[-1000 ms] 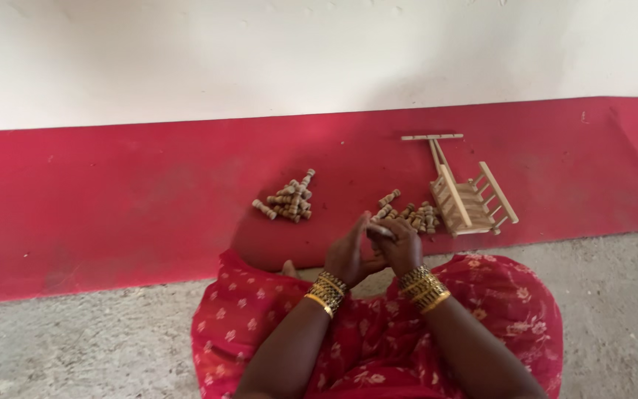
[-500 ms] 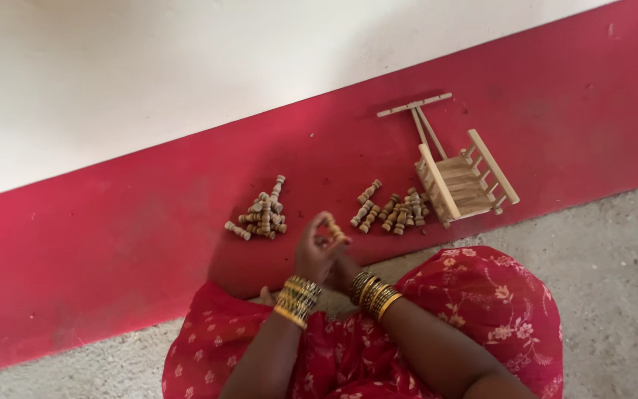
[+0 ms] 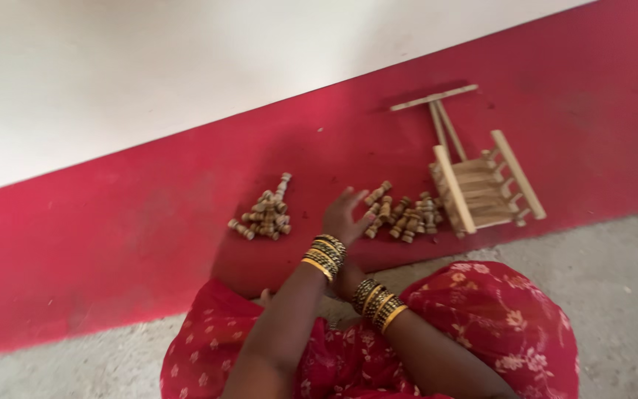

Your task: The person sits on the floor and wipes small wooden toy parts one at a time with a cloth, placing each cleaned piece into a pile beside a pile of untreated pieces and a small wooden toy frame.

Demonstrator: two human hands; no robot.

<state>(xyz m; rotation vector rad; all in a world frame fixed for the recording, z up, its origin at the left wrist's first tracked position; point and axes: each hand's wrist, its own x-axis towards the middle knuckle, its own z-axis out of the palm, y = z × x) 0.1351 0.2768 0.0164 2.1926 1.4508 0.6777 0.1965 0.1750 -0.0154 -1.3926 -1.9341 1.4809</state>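
1. Since half a second ago, left hand [image 3: 343, 216] has reached forward — fingers spread, holding nothing, just beside the right pile of wooden pegs [image 3: 402, 213].
2. Right hand [image 3: 347, 279] sits behind the left wrist — its fingers hidden, grip unclear.
3. Left pile of pegs [image 3: 265, 218] lies apart; wooden ladder frame [image 3: 481, 188] beside the right pile.

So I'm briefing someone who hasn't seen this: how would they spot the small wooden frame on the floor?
Start at the red band running along the foot of the white wall. Follow it to the far right, past two heaps of short wooden pegs. The frame lies just right of the second heap: the only built piece, a ladder-like rack of slats between two long rails, with a T-shaped stick above it.
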